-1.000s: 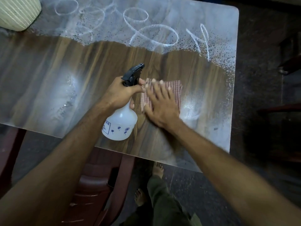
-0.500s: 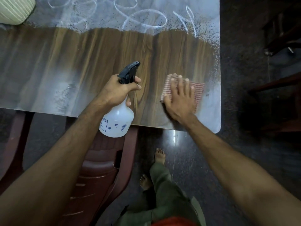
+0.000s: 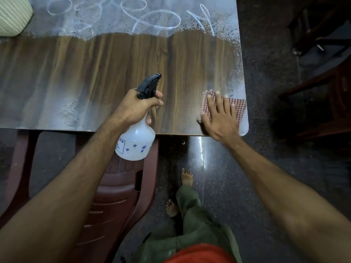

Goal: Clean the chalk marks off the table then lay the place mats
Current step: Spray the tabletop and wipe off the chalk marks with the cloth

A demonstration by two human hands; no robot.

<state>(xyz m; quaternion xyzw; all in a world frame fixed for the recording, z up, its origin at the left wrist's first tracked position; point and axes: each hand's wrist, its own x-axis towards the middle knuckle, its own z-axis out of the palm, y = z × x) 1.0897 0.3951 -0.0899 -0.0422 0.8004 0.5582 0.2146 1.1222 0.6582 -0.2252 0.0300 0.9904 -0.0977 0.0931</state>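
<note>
Left hand [image 3: 133, 107] has a closed grip around the neck of a translucent white plastic spray bottle with a black trigger head [image 3: 137, 138], index finger over the trigger; bottle hangs at the near edge of the dark wood-grain surface [image 3: 95, 73], body overlapping the edge. Right hand [image 3: 220, 118] lies flat, fingers spread, palm pressing a red-and-white checked cloth [image 3: 238, 109] at the near right corner of the surface; grip open, not curled round the cloth. White chalk marks [image 3: 152, 18], loops and strokes, sit along the far strip with speckled spray droplets around them; the near wide band is wiped, with pale smears at left and by the right edge. Cream ribbed pot [image 3: 13, 16] at far left corner, beside the chalk. Maroon plastic chair [image 3: 117, 196] is tucked under the near edge, below the bottle. Dark wooden chairs [image 3: 322, 82] stand right of the surface. Bare feet and green trousers show on the dark speckled floor [image 3: 266, 158]. No place mats visible.
</note>
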